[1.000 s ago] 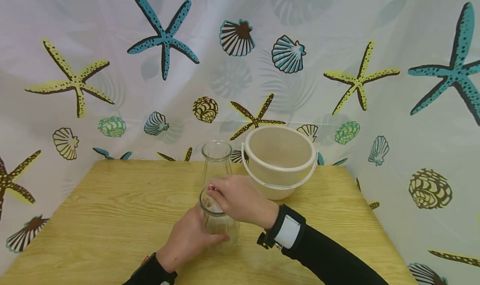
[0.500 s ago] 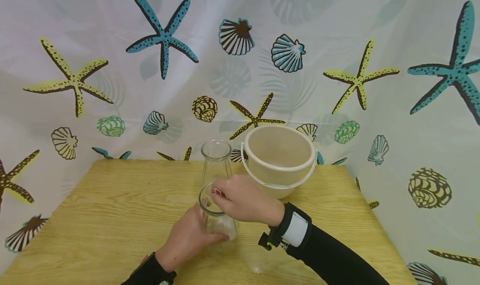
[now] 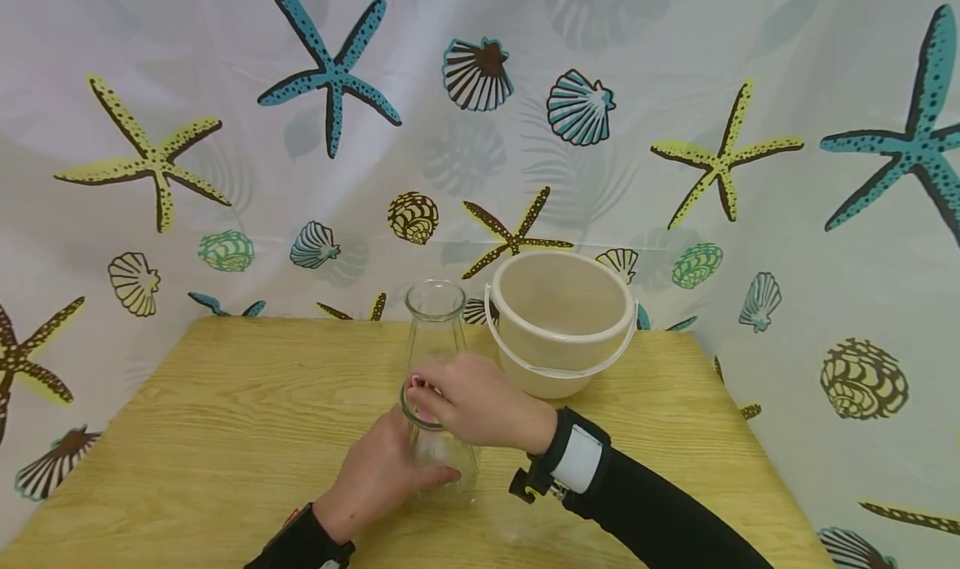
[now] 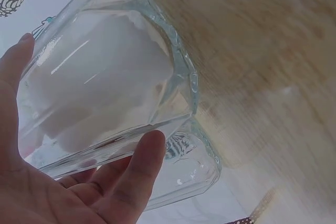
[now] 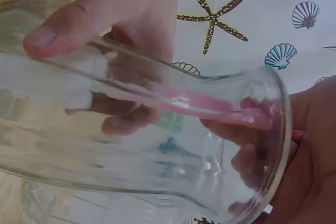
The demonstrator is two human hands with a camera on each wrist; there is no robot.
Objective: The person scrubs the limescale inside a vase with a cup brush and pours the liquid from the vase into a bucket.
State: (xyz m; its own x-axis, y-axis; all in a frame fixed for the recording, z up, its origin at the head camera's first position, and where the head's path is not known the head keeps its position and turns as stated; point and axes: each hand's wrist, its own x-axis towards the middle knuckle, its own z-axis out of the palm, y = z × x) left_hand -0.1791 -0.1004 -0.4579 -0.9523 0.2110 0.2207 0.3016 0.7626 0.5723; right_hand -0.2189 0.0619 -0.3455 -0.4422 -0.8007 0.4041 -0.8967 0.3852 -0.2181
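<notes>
A clear glass vase (image 3: 469, 456), wide at the base with a flared rim, stands near the middle of the table. My left hand (image 3: 378, 469) grips its lower body from the left, thumb across the near side. Above it, my right hand (image 3: 480, 402) is at the mouth, gripping the end of a bottle brush's pink handle (image 5: 210, 106). That handle runs down the neck inside the glass. Through the faceted wall in the left wrist view, the brush's white sponge head (image 4: 105, 72) fills much of the base. In the head view, my fingers partly cover the rim.
Right behind stands a second glass vase (image 3: 435, 327), overlapped by the first. A cream bucket (image 3: 562, 352) with a white handle is at the back right. A curtain (image 3: 360, 202) printed with shells and starfish borders the wooden table (image 3: 247, 411).
My right hand shifted slightly right, then back left at the vase's mouth. My left hand keeps its grip; the second vase and bucket stay put.
</notes>
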